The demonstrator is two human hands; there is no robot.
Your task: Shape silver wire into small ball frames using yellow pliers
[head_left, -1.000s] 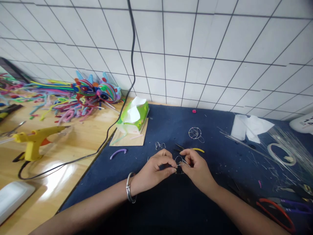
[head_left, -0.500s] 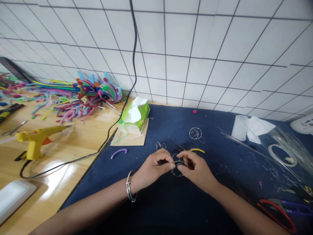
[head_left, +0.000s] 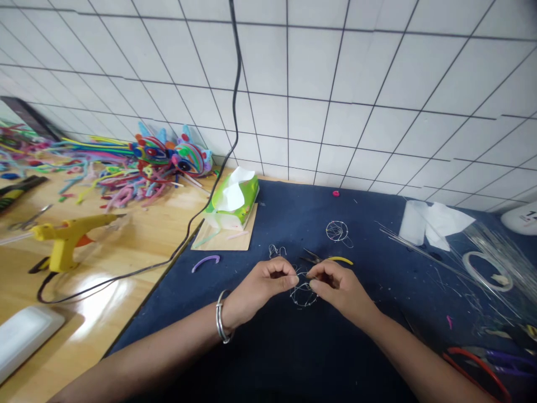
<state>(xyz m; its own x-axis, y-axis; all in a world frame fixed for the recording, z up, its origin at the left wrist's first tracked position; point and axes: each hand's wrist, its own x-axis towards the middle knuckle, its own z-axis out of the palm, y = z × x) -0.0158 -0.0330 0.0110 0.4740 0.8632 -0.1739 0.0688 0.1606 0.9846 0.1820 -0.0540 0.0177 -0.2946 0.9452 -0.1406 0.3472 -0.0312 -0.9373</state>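
Note:
Between both hands is a round frame of thin wire point(head_left: 304, 303), with small pale beads or knots along its ring. My left hand point(head_left: 268, 284) pinches its upper left side between thumb and fingertips. On the upper right side, my right hand point(head_left: 339, 285) grips it the same way, fingers curled. Just beyond the fingers lie pliers with a yellow handle point(head_left: 340, 260), partly hidden behind the right hand. A second wire ring point(head_left: 337, 230), with wire strands across it, rests farther back on the dark blue cloth point(head_left: 289, 215). Small bent wire pieces point(head_left: 277, 251) sit past my left hand.
At left are a yellow glue gun point(head_left: 69, 238), its black cord point(head_left: 126, 275) and colourful pipe cleaners point(head_left: 121, 190). A green tissue pack point(head_left: 237, 204) stands on a brown board point(head_left: 205, 240). Right: loose wires point(head_left: 499, 257), a white coil point(head_left: 465, 263), red-handled scissors point(head_left: 478, 364).
The wire ring has tilted, showing more of its round outline below the fingers. My hands have parted slightly, both still pinching. The whole view has shifted a little.

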